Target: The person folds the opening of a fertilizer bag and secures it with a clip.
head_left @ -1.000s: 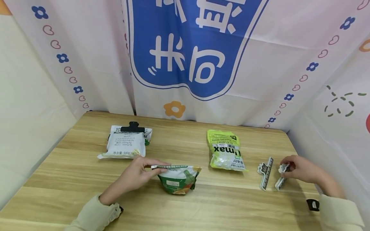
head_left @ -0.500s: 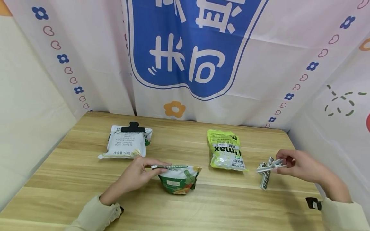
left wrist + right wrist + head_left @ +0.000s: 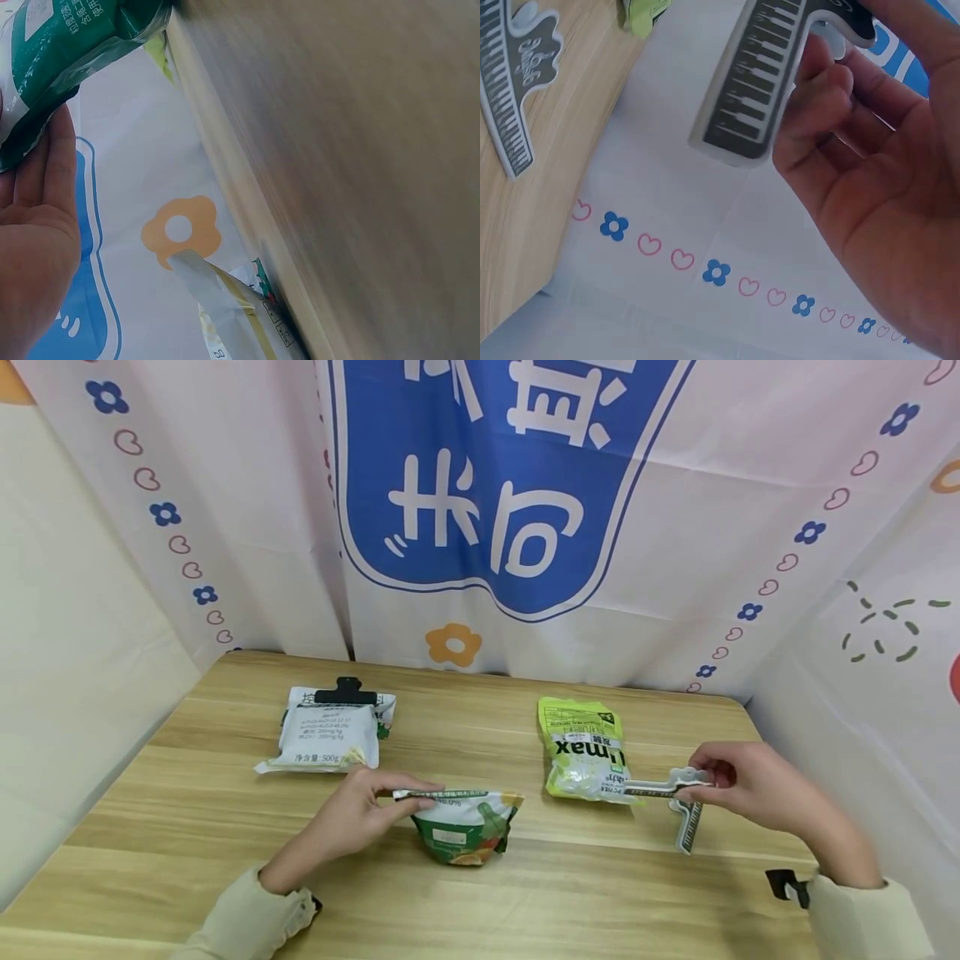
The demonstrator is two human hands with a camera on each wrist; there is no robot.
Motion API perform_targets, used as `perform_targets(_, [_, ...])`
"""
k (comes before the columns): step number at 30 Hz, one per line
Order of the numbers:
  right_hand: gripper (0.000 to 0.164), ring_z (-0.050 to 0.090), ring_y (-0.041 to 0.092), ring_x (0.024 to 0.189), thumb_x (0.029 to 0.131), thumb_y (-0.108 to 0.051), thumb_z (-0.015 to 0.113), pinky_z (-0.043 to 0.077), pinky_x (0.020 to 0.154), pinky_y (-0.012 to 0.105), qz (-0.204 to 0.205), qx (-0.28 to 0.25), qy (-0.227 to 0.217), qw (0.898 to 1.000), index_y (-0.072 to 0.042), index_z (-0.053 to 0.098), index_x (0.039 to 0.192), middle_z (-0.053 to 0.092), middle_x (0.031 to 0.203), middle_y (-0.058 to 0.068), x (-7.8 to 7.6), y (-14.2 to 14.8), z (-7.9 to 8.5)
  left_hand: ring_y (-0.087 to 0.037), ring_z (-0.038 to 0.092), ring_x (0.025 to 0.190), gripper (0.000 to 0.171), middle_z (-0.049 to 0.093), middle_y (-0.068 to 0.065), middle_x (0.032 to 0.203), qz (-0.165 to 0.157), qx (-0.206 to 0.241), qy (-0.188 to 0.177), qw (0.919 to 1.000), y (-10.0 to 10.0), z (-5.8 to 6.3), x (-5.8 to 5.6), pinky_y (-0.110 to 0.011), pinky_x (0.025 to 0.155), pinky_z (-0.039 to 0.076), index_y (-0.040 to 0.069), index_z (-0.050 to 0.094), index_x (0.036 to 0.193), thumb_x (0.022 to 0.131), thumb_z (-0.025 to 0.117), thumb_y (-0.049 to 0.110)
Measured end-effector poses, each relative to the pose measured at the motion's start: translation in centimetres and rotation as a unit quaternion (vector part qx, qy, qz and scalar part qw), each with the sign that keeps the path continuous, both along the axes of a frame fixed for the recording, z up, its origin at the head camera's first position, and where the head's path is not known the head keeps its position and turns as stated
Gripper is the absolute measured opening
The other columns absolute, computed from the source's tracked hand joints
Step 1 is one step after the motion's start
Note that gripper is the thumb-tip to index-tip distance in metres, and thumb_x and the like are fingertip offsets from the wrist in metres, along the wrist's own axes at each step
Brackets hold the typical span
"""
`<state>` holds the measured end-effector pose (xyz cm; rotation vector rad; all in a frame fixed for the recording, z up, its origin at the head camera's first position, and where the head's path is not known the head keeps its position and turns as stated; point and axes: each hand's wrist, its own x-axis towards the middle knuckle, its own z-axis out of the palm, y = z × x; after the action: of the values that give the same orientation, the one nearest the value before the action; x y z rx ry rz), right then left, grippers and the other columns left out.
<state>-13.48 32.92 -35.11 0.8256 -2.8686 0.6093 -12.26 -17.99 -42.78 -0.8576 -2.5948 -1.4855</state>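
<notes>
My left hand (image 3: 356,817) pinches the folded top edge of a green and white bag (image 3: 459,828), which stands upright on the table near the middle. In the left wrist view the fingers lie behind the green bag (image 3: 82,45). On the right, my right hand (image 3: 765,789) holds a grey-white clip (image 3: 754,86) with a piano-key pattern between thumb and fingers, raised above the table. In the head view its long edge points left and overlaps the lower corner of a yellow-green bag (image 3: 581,752). A matching piano-key clip (image 3: 687,837) lies on the table below it, partly covered.
At the back left lies a white bag (image 3: 326,739) with a black clip (image 3: 345,692) on its top. The wooden table (image 3: 525,902) meets a patterned cloth (image 3: 660,568) at the back and pale walls at both sides.
My right hand has lifted one piano-key clip off the table, turned it sideways and moved it left towards the yellow-green bag. The left hand and its bag stay in place.
</notes>
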Motion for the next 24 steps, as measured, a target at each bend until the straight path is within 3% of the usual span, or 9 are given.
perform_targets(7, [0.029,0.039,-0.008,0.06,0.077,-0.025,0.094,0.036,0.052,0.017,0.023,-0.003,0.014,1.0,-0.032,0.068,0.085,0.046,0.067,-0.023,0.0,-1.4,-0.2,0.003,0.049,0.059,0.017,0.083,0.005,0.107,-0.003,0.002,-0.002,1.0,0.0,-0.1,0.0,-0.018,0.049,0.041,0.024,0.084,0.11,0.094,0.079,0.019])
perform_targets(15, [0.022,0.043,-0.007,0.061,0.081,-0.027,0.092,0.039,0.053,0.017,0.037,-0.02,-0.01,0.999,-0.032,0.073,0.09,0.051,0.069,-0.024,0.2,-2.8,-0.2,0.0,0.058,0.065,0.017,0.083,0.005,0.108,-0.002,0.0,-0.005,1.0,-0.1,-0.1,0.0,-0.02,0.051,0.043,0.024,0.083,0.111,0.094,0.079,0.02])
perform_targets(20, [0.025,0.044,-0.007,0.064,0.08,-0.021,0.092,0.041,0.055,0.017,0.058,-0.037,0.006,0.998,-0.03,0.072,0.092,0.053,0.073,-0.023,0.0,-3.8,-0.1,0.0,0.061,0.067,0.017,0.083,0.006,0.108,-0.003,-0.002,-0.001,1.0,0.0,0.0,-0.1,-0.022,0.051,0.044,0.025,0.083,0.111,0.094,0.08,0.021])
perform_targets(24, [0.025,0.043,-0.007,0.064,0.082,-0.021,0.091,0.04,0.054,0.018,0.053,-0.042,0.013,0.998,-0.028,0.068,0.091,0.05,0.071,-0.021,0.0,-4.7,0.3,-0.001,0.064,0.072,0.018,0.083,0.006,0.108,-0.003,-0.002,0.002,1.0,0.0,-0.1,-0.1,-0.022,0.053,0.046,0.024,0.083,0.111,0.094,0.08,0.02])
